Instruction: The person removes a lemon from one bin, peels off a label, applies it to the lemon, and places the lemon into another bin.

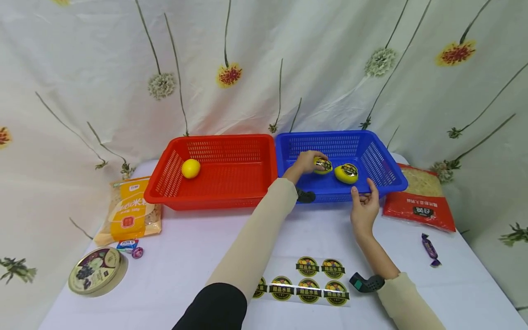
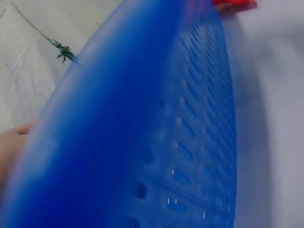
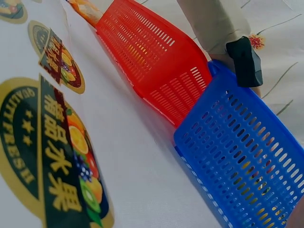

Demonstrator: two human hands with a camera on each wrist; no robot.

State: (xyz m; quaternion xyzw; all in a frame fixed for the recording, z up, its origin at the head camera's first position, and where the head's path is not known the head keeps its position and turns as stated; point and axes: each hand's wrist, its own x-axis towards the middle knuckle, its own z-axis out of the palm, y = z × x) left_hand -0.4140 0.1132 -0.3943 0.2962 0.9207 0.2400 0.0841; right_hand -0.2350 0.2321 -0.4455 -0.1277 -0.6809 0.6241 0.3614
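My left hand (image 1: 308,161) reaches into the blue basket (image 1: 383,181) and grips a yellow lemon with a round sticker (image 1: 323,165). A second stickered lemon (image 1: 346,173) lies just to its right in the same basket. My right hand (image 1: 365,205) rests on the blue basket's front rim with fingers straight. A plain yellow lemon (image 1: 191,168) sits in the red basket (image 1: 231,183) on the left. A sheet of round fruit stickers (image 1: 308,280) lies on the table near me. The left wrist view shows only the blue basket wall (image 2: 190,142), blurred.
A yellow packet of rice noodles (image 1: 129,211), a round tin (image 1: 96,270) and small candies (image 1: 132,247) lie at the left. A red packet (image 1: 420,199) and a purple candy (image 1: 430,250) lie at the right. A flowered curtain hangs behind.
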